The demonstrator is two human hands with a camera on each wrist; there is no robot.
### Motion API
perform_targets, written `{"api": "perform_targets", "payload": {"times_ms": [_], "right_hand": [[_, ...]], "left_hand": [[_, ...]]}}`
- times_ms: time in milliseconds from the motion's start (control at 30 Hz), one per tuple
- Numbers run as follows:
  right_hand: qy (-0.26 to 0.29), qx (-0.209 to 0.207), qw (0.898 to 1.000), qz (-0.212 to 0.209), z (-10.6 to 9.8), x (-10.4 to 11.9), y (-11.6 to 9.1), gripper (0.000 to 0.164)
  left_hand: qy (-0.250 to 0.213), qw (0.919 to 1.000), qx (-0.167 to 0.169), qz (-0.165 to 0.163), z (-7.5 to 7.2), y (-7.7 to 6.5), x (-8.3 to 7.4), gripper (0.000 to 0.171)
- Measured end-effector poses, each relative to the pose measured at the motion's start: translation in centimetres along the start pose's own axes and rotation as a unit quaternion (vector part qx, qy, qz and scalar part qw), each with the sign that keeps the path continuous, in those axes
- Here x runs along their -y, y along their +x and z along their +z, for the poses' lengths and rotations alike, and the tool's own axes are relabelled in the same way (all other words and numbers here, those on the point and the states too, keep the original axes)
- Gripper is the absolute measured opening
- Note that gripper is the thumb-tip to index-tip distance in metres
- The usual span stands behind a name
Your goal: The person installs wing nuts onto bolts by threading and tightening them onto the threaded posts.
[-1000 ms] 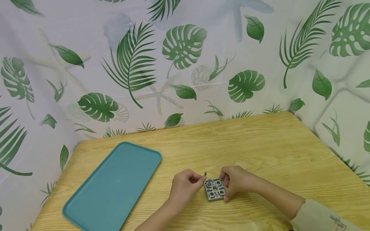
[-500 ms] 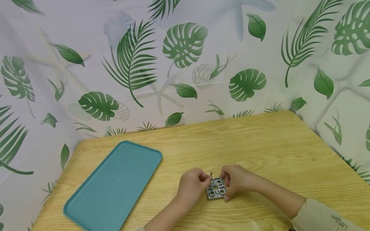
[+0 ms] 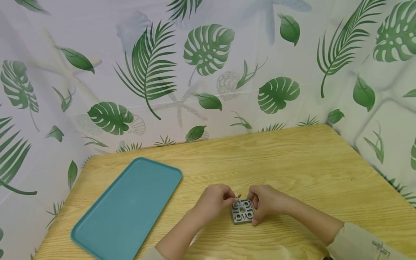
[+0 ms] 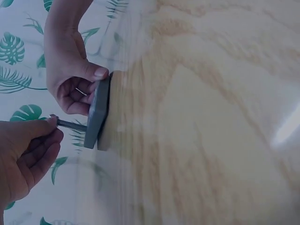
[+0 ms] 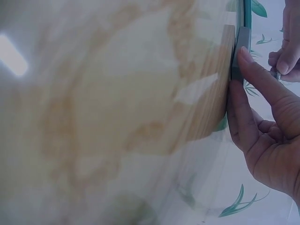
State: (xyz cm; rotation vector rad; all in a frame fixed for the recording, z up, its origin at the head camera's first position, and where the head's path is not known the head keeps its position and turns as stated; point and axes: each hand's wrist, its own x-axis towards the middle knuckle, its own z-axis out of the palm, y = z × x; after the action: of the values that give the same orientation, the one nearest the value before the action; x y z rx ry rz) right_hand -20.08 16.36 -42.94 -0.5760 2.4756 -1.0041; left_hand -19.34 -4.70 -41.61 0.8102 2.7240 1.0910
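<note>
A square grey metal plate [image 3: 243, 217] with round holes at its corners and centre lies flat on the wooden table. From its far left corner a thin bolt [image 4: 72, 125] stands up, seen side-on in the left wrist view. My left hand [image 3: 215, 198] pinches a small metal piece that looks like a wing nut [image 3: 239, 196] at the bolt's free end; fingertips hide most of it. My right hand [image 3: 268, 200] grips the plate's right side between thumb and fingers, as the right wrist view also shows along the plate's edge [image 5: 241, 44].
A teal rectangular tray [image 3: 130, 206] lies on the table [image 3: 276, 159] to the left of the hands. Behind and at both sides hangs a white curtain [image 3: 201, 119] printed with green leaves.
My left hand has moved right with the wing nut, from beside the plate to the top of the bolt. My right hand keeps its hold on the plate.
</note>
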Motion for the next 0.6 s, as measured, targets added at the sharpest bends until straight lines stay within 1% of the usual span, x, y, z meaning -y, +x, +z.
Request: {"api": "perform_targets", "payload": {"times_ms": [67,167,267,400,533,600], "right_hand": [[-0.002,0.000,1.000,-0.001,0.0,0.0,0.0,0.051],[-0.001,0.001,1.000,0.002,0.0,0.0,0.1,0.051],[0.000,0.002,1.000,0.008,-0.1,0.2,0.0,0.052],[0.000,0.000,1.000,0.012,-0.2,0.4,0.0,0.052],[0.000,0.001,1.000,0.009,-0.2,0.4,-0.1,0.052],[0.000,0.001,1.000,0.007,-0.2,0.4,-0.1,0.052]], "left_hand": [[-0.036,0.9993,0.002,-0.011,0.1,0.0,0.4,0.006],[-0.093,0.9952,-0.009,-0.032,0.3,0.0,0.9,0.006],[-0.125,0.9912,-0.019,-0.041,0.6,0.0,1.1,0.004],[-0.144,0.9883,-0.037,-0.036,1.0,-0.1,1.2,0.003],[-0.147,0.9864,-0.065,-0.033,1.4,-0.4,1.0,0.003],[-0.146,0.9862,-0.071,-0.035,1.6,-0.5,0.9,0.004]]}}
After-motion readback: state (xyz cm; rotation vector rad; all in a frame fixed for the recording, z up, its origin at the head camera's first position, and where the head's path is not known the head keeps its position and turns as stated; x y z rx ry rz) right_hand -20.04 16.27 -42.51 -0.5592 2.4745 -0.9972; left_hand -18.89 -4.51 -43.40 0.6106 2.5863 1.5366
